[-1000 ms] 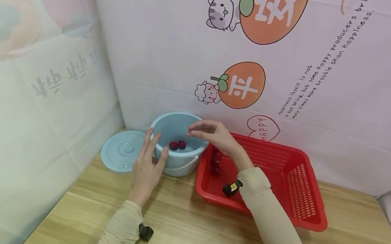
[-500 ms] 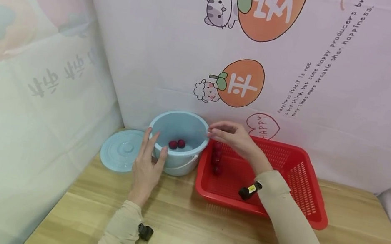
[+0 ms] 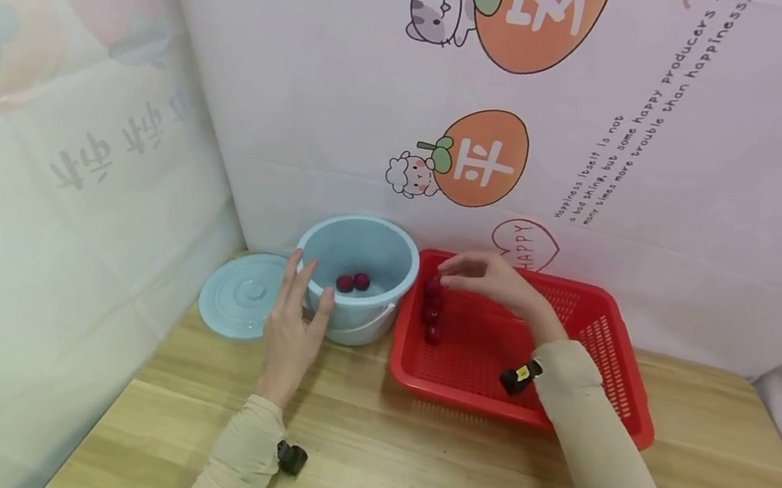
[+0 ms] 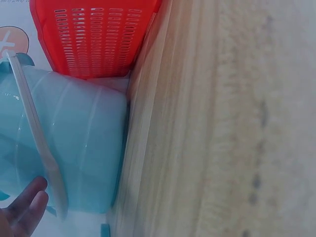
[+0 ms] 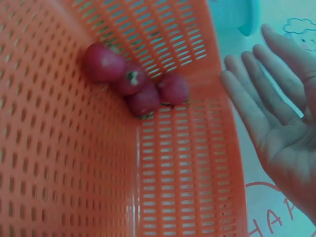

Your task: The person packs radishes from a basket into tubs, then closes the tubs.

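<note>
A light-blue bucket (image 3: 357,319) stands upright with two dark-red round fruits (image 3: 353,281) at its bottom. My left hand (image 3: 291,339) is at the bucket's near left side, thumb and fingers spread; its fingertips (image 4: 37,197) reach the wall below the white handle (image 4: 37,131), though contact is unclear. Over the back left of the red basket (image 3: 466,399) hovers my right hand (image 3: 488,280), fingers extended and palm (image 5: 291,148) bare. Several dark-red round fruits (image 5: 143,89), some with a pale calyx, lie bunched in the basket's left corner, just below the right hand.
The bucket's blue lid (image 3: 242,298) lies flat on the wooden table (image 3: 388,463), left of the bucket. Printed white cloth (image 3: 351,103) hangs close behind bucket and basket, and another cloth wall (image 3: 57,245) borders the left side.
My right hand has moved right from over the bucket's rim to above the fruits in the basket. The left hand stays by the bucket. The two fruits in the bucket have not moved.
</note>
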Demonstrator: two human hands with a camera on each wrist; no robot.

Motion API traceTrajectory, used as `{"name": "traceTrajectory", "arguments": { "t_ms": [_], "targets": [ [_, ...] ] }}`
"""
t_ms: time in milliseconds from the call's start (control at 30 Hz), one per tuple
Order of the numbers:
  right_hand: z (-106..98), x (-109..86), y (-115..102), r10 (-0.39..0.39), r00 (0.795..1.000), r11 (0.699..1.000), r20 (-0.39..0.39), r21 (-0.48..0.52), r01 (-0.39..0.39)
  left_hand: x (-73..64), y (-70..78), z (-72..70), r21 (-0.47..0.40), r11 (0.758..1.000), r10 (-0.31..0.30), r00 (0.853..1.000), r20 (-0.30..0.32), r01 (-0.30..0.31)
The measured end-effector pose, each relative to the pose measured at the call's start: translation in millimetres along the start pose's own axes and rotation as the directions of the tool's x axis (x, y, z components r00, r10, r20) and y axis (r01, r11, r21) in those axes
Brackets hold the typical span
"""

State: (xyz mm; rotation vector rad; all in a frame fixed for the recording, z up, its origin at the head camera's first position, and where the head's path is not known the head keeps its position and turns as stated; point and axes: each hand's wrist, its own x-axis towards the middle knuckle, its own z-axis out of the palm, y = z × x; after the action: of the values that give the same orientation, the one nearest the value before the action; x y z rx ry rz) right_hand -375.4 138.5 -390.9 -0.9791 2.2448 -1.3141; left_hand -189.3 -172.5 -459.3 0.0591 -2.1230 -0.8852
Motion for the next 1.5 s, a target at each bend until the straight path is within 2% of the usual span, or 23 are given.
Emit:
{"name": "traceTrajectory", "arguments": {
  "t_ms": [100, 200, 300, 600, 700, 800, 833, 933, 1033, 1067, 1200, 1300, 1500],
  "targets": [
    [4, 5.1, 3, -0.023, 0.998, 0.992, 0.059, -0.124, 0.031, 0.9, 0.1, -0.9, -0.003, 1.0, -0.002, 1.0, 0.011, 0.002],
    [12, 9.0, 8, -0.034, 0.994, 0.969, 0.105, -0.24, 0.059, 0.6, -0.8, -0.4, -0.005, 1.0, -0.004, 1.0, 0.016, 0.004],
    [20, 11.1, 11, -0.021, 0.99, 0.95, 0.139, -0.306, 0.063, 0.3, -0.9, -0.6, -0.007, 1.0, -0.005, 1.0, 0.018, 0.005],
    [31, 12.8, 14, -0.008, 0.986, 0.936, 0.164, -0.346, 0.065, 0.1, -0.9, -0.9, -0.002, 1.0, -0.002, 1.0, 0.012, 0.002],
    [32, 12.4, 16, -0.036, 0.981, 0.928, 0.188, -0.358, 0.103, 0.2, -1.5, -0.5, 0.0, 1.0, 0.003, 1.0, 0.009, -0.003],
    [30, 14.6, 23, -0.095, 0.969, 0.919, 0.23, -0.354, 0.174, 0.0, -1.8, -0.5, 0.004, 1.0, 0.007, 1.0, 0.007, -0.007],
    [29, 18.0, 32, -0.124, 0.963, 0.914, 0.241, -0.349, 0.205, 0.0, -1.5, -0.7, 0.004, 1.0, 0.006, 1.0, 0.008, -0.006],
    [29, 19.9, 38, -0.139, 0.958, 0.901, 0.25, -0.37, 0.227, -0.1, -1.3, -1.1, 0.005, 1.0, 0.008, 1.0, 0.004, -0.008],
    [29, 19.1, 36, -0.104, 0.967, 0.885, 0.233, -0.422, 0.197, 0.3, -0.5, -1.4, 0.001, 1.0, 0.005, 1.0, 0.008, -0.005],
    [31, 15.9, 28, -0.072, 0.972, 0.884, 0.222, -0.438, 0.165, 0.5, -0.3, -1.4, 0.001, 1.0, 0.003, 1.0, 0.01, -0.003],
    [33, 11.3, 17, 0.04, 0.982, 0.901, 0.184, -0.431, 0.044, 0.9, 0.5, -1.0, -0.004, 1.0, -0.002, 1.0, 0.014, 0.002],
    [34, 9.3, 15, 0.099, 0.982, 0.907, 0.158, -0.421, -0.024, 0.6, 0.3, -0.5, -0.012, 1.0, 0.001, 1.0, 0.012, -0.001],
    [34, 7.6, 16, 0.16, 0.975, 0.91, 0.155, -0.407, -0.085, 0.4, -0.1, -0.2, -0.018, 1.0, 0.006, 1.0, 0.007, -0.006]
  ]
}}
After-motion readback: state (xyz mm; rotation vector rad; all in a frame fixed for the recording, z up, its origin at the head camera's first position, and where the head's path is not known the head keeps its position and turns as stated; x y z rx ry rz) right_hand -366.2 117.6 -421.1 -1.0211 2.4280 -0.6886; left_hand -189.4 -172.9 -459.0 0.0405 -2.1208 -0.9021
